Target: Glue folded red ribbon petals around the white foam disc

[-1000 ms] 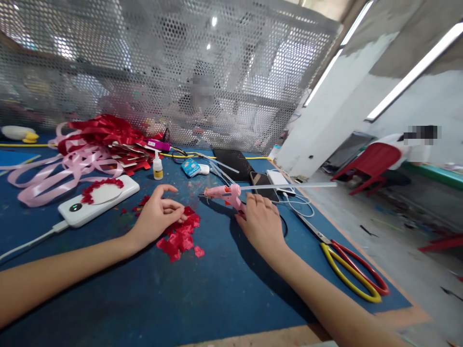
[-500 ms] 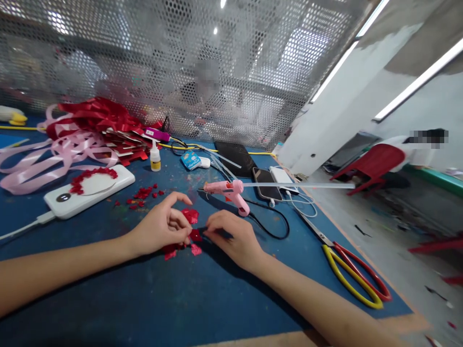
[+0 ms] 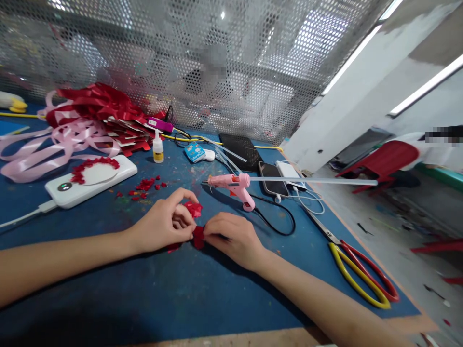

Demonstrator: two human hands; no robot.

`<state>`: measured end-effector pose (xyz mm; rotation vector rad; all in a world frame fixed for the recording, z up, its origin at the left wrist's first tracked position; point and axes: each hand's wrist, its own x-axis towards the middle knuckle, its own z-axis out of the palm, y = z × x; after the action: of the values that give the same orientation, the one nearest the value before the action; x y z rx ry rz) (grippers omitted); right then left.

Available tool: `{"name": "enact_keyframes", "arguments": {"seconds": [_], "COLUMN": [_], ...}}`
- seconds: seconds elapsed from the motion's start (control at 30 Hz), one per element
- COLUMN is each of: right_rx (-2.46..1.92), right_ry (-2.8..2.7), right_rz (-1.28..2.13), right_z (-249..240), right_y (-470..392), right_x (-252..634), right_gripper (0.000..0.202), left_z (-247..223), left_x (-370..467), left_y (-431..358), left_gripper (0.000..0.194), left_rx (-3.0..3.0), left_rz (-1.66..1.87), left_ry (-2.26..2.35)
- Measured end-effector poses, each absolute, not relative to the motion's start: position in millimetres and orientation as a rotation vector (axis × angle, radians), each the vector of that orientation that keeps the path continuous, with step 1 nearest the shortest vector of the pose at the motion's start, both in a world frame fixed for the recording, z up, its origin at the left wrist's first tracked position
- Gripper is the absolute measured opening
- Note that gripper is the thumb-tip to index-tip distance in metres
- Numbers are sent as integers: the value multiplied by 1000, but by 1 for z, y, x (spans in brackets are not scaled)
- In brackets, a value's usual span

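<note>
Between my two hands is a small dark red ribbon piece (image 3: 198, 237). My left hand (image 3: 168, 220) pinches its left side between thumb and fingers. My right hand (image 3: 231, 237) has its fingertips closed on the right edge. Just behind lies a brighter red ribbon scrap (image 3: 193, 208) on the blue table, and another red scrap (image 3: 173, 247) is partly covered by my left hand. A pink glue gun (image 3: 233, 185) with a long clear stick rests behind my right hand. Left of it are several tiny red folded bits (image 3: 145, 185).
A white power bank (image 3: 90, 180) bears a white disc edged with red bits. Behind it lie pink ribbon (image 3: 65, 140) and red ribbon (image 3: 104, 103). A small glue bottle (image 3: 158, 148) stands nearby. Large scissors (image 3: 356, 270), a phone (image 3: 274, 179) and cables lie right. Perforated metal (image 3: 173, 58) closes the back.
My right hand has closed in on the dark red ribbon piece and now touches its right edge. The whole view has shifted slightly.
</note>
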<state>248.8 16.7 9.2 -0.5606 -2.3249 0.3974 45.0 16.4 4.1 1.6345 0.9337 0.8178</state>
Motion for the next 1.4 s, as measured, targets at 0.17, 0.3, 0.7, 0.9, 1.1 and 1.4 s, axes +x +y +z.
{"name": "enact_keyframes", "arguments": {"seconds": [0.17, 0.3, 0.7, 0.9, 1.1, 1.4], "right_rx": [-578, -589, -695, -693, -713, -858], "right_ry": [-2333, -2329, -2248, -2226, -2114, -2081], "right_rz": [451, 502, 665, 658, 598, 493], "right_z": [10, 11, 13, 12, 12, 11], "right_y": [17, 17, 15, 15, 15, 9], "right_x": [248, 248, 246, 247, 249, 248], "right_gripper": [9, 10, 9, 8, 7, 7], "left_z": [4, 4, 4, 3, 10, 14], "left_x": [45, 44, 44, 44, 45, 45], "left_y": [15, 15, 14, 14, 12, 9], "left_gripper": [33, 33, 29, 29, 28, 30], "left_rx": [1731, 1741, 1790, 1787, 1784, 1868], "left_rz": [827, 825, 814, 826, 931, 898], "left_ry": [937, 941, 944, 936, 943, 960]}}
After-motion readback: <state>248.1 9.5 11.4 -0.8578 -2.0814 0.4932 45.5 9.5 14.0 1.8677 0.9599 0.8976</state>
